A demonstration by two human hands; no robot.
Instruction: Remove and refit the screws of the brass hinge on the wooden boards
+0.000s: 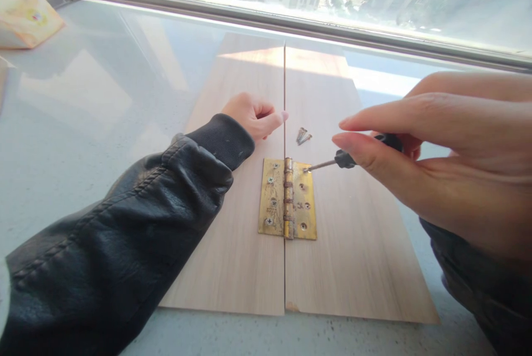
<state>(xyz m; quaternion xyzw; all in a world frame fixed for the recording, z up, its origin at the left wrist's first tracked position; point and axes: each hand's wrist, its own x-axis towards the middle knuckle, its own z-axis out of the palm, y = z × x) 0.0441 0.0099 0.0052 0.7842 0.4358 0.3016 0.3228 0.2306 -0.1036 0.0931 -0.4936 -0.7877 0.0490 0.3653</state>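
Landmark: brass hinge (288, 198), lying flat across the seam between two pale wooden boards. Far to its left, near the window frame (233, 20), sits a pale block-shaped object (29, 19). The left board (233, 267) lies under the hinge's left leaf, which bears four screws. Beyond that leaf, the left hand (255, 117) rests, fingers curled closed, thumb reaching the seam. Beyond the right leaf, loose screws (303, 136) lie grouped on the right board (353, 267). The screwdriver (346, 158) slants rightward from the right leaf's farthest screw position; the right hand (449, 145), right of the hinge, grips its black handle, thumb and index fingertips slightly apart.
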